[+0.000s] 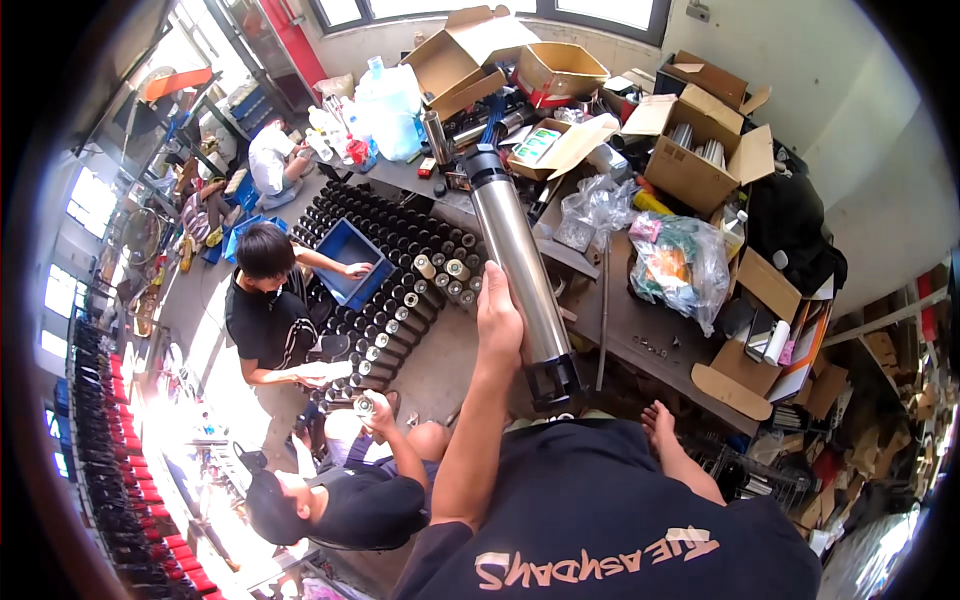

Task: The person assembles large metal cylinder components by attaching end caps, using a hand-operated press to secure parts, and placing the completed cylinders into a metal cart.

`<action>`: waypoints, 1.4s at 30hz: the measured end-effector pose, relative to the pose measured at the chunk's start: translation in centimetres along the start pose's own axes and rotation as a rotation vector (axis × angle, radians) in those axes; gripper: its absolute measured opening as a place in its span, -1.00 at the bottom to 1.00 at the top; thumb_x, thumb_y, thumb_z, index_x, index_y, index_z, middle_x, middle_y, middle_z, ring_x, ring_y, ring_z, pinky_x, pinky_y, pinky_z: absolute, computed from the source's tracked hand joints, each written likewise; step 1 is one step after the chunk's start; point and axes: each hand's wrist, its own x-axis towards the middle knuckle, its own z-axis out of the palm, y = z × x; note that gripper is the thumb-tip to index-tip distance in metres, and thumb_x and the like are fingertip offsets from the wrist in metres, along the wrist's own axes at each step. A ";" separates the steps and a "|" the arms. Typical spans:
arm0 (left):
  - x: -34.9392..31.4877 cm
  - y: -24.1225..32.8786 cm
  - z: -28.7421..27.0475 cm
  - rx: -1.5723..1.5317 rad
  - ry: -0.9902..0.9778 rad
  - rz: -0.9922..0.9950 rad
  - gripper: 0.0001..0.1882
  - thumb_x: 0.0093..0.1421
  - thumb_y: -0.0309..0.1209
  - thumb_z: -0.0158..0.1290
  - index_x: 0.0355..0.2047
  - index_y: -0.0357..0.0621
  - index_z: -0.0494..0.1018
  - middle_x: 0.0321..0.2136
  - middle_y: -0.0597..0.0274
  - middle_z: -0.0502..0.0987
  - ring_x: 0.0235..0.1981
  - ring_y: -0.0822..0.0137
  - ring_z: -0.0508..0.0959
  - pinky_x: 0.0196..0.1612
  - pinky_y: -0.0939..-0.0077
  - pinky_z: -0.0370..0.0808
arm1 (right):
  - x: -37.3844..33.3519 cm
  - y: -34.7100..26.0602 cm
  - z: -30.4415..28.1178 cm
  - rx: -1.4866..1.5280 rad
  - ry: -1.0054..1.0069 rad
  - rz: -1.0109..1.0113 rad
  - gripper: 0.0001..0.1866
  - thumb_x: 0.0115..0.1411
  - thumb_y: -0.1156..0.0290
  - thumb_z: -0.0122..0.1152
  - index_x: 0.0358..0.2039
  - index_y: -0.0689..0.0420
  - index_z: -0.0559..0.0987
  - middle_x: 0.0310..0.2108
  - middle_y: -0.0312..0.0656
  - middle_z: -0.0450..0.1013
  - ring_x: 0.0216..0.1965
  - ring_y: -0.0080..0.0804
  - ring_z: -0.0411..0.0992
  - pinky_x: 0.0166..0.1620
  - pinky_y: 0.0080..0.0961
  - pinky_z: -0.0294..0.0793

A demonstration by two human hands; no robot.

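My left hand is wrapped round a shiny steel cylinder with black end fittings, held up at a tilt in front of my body. Its upper end reaches over the workbench edge, and the lower black fitting, which has cut-outs, hangs near my shirt. Down by my right side is my right hand, fingers apart and holding nothing; it is close to the near edge of the workbench. A thin metal rod leans against that bench edge, to the right of the cylinder.
Many black cylinders stand in rows on the floor at left, with a blue crate over them. Two people in black sit beside them, one holding a small cylindrical part. Cardboard boxes and plastic bags crowd the bench.
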 end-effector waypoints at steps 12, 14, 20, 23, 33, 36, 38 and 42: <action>0.0 0.7 0.6 -0.661 -0.441 -0.157 -0.11 0.34 0.34 -0.53 -0.11 -0.33 0.40 -0.35 -0.01 0.52 -0.39 0.10 0.59 -0.32 0.20 0.59 | -1.2 -1.0 -1.8 -0.116 -0.089 0.075 -0.56 0.24 -0.04 0.20 -0.04 0.02 0.54 -0.18 -0.31 0.59 -0.25 -0.47 0.56 -0.33 -0.50 0.45; -0.2 0.8 0.1 -0.647 -0.453 -0.102 -0.14 0.35 0.32 -0.52 -0.10 -0.31 0.38 -0.29 0.03 0.49 -0.37 0.12 0.57 -0.33 0.18 0.58 | -1.6 -1.3 -0.8 -0.117 -0.126 0.080 -0.55 0.25 -0.05 0.19 -0.04 0.02 0.54 -0.20 -0.31 0.60 -0.27 -0.47 0.56 -0.33 -0.49 0.45; -0.8 2.6 -0.6 -0.412 -0.259 -0.054 -0.36 0.47 0.08 -0.47 -0.08 -0.27 0.37 -0.39 0.01 0.53 -0.52 0.12 0.60 -0.40 0.16 0.63 | -1.9 -0.7 -0.2 -0.172 -0.138 -0.001 -0.54 0.23 -0.04 0.20 -0.06 0.06 0.54 -0.22 -0.25 0.58 -0.30 -0.39 0.54 -0.31 -0.35 0.42; -0.1 1.8 -1.9 0.006 -0.171 0.141 -0.55 0.51 -0.10 -0.32 0.01 -0.22 0.37 -0.30 0.20 0.52 -0.30 0.41 0.55 -0.21 0.49 0.54 | -4.3 -1.3 0.8 -0.162 -0.077 -0.047 -0.63 0.27 0.05 0.18 -0.10 0.06 0.53 -0.29 -0.26 0.58 -0.41 -0.45 0.54 -0.44 -0.47 0.41; -5.5 -5.8 4.9 0.321 -0.436 -0.162 -0.43 0.47 -0.17 -0.11 0.30 -0.35 0.16 -0.13 0.07 0.51 -0.22 0.35 0.50 -0.13 0.49 0.48 | -33.0 -10.4 8.8 -0.077 -0.572 -0.500 -0.33 0.26 -0.01 0.25 0.22 0.21 0.40 -0.05 -0.24 0.53 -0.12 -0.51 0.49 -0.10 -0.52 0.50; -12.4 -10.1 9.5 0.340 -0.769 -0.121 -0.47 0.47 -0.25 -0.12 0.30 -0.39 0.21 -0.02 0.05 0.52 -0.10 0.32 0.52 -0.02 0.49 0.48 | -35.0 -7.9 5.6 0.120 -0.483 -0.565 -0.42 0.20 0.06 0.33 0.06 0.25 0.52 -0.18 -0.25 0.54 -0.21 -0.53 0.46 -0.13 -0.55 0.46; -17.0 -10.7 12.2 0.469 -1.035 -0.244 -0.51 0.44 -0.36 -0.10 0.28 -0.41 0.22 0.01 0.05 0.53 -0.05 0.33 0.52 0.04 0.48 0.45 | -34.9 -5.5 0.6 0.424 -0.425 -0.474 -0.50 0.15 0.11 0.39 -0.09 0.28 0.59 -0.30 -0.26 0.54 -0.30 -0.52 0.46 -0.21 -0.51 0.46; -22.3 -13.6 17.8 0.510 -1.325 -0.230 -0.72 0.40 -0.41 -0.03 0.01 -0.35 0.41 -0.17 0.07 0.61 -0.23 0.41 0.55 -0.09 0.50 0.48 | -35.2 -0.9 -11.5 0.766 -0.132 -0.270 -0.49 0.10 0.07 0.41 -0.20 0.32 0.61 -0.40 -0.23 0.54 -0.53 -0.49 0.45 -0.45 -0.48 0.46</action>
